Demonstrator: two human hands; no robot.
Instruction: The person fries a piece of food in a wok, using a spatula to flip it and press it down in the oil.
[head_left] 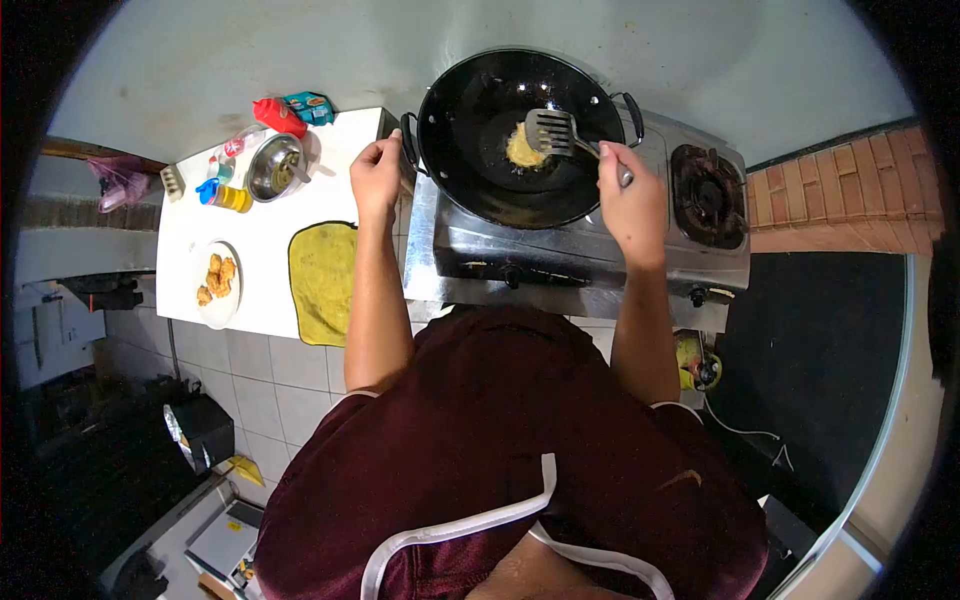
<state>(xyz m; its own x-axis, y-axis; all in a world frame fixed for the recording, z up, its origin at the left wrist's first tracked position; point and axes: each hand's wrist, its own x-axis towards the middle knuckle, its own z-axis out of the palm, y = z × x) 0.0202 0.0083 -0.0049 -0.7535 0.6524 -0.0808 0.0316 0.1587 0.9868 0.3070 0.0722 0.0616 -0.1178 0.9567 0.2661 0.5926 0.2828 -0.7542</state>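
On the stove (560, 252), I have the wok (465, 165) between both hands. My right hand (634, 205), nearer the food, grasps the spatula (552, 130) over the wok's right side; my left hand (376, 180) curls at the wok's left handle (408, 140), and I cannot tell whether it clasps it. The spatula slants from the wok's near-right rim to its middle, where the yellowish food (521, 150) lies left of the blade, partly hidden by it.
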